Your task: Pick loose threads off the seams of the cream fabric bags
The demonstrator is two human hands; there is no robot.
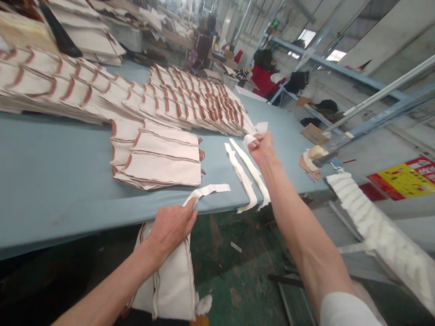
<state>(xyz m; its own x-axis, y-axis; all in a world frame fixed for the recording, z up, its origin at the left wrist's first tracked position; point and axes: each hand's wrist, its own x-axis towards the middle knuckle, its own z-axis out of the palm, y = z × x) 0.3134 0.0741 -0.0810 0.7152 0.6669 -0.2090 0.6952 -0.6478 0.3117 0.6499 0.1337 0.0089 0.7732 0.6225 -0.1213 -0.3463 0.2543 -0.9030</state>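
My left hand (175, 224) is closed on a short white fabric strip (212, 189), whose free end lies over the table's front edge. Below it hang cream fabric panels (173, 276) with dark seams. Farther forward and to the right, my right hand (261, 144) has its fingers wrapped round a white strip (261, 128) that curls out on both sides. Two long white strips (242, 176) lie side by side on the blue table (84, 181), their ends at its front edge. Left of them sits a stack of cream panels (163, 158) with brown edges.
Long rows of overlapping cream pieces (190, 102) run along the table's back. A dark object (61, 31) lies at the back left. At right are a metal frame (384, 99), a cardboard box (316, 134) and a bench of white pieces (377, 226). A person (204, 43) is in the background.
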